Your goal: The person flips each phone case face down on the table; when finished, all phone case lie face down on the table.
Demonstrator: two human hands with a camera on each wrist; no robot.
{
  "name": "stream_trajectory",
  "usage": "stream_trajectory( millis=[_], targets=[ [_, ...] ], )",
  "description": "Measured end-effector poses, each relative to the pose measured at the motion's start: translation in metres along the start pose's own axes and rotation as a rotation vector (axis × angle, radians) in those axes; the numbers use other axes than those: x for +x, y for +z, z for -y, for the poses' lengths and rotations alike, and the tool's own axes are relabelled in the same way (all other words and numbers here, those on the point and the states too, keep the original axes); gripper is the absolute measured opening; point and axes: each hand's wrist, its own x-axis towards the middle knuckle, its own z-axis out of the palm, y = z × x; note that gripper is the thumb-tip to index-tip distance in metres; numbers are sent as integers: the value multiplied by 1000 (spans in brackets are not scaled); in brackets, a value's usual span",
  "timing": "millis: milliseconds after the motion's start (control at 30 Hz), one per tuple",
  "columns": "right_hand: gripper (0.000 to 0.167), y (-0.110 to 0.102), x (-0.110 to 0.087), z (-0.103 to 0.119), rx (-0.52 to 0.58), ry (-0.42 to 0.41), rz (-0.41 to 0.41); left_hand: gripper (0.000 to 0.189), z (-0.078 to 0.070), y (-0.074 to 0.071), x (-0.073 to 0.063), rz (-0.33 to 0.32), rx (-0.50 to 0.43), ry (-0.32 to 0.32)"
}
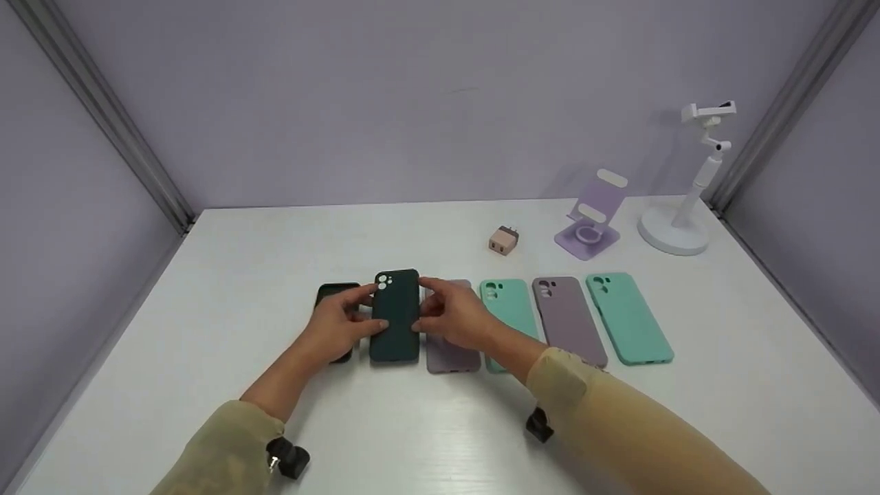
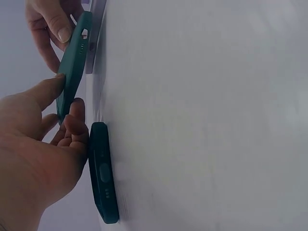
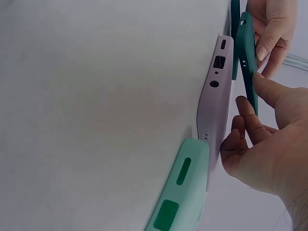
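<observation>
Both hands hold a dark green phone case (image 1: 397,320) by its long sides, its camera cutouts at the far end. In the head view the left hand (image 1: 335,328) pinches its left edge, and the right hand (image 1: 459,315) pinches its right edge. The wrist views show this case (image 2: 73,67) raised above the table and tilted. Partly hidden under the left hand lies a second dark green case (image 2: 102,175). Below the right hand a mauve case (image 3: 216,86) lies flat, partly covered in the head view.
Right of the hands lie a mint case (image 1: 510,302), another mauve case (image 1: 567,320) and another mint case (image 1: 631,320). Behind them stand a pink charger plug (image 1: 503,242), a purple phone stand (image 1: 597,206) and a white phone holder (image 1: 677,227). Walls enclose the white table (image 1: 289,240).
</observation>
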Motion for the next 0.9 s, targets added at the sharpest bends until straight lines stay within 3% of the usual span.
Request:
stream_trajectory(
  millis=[900],
  targets=[
    [78, 7, -2, -5, -189, 13, 2, 66, 7, 9, -5, -48, 42, 42]
  ],
)
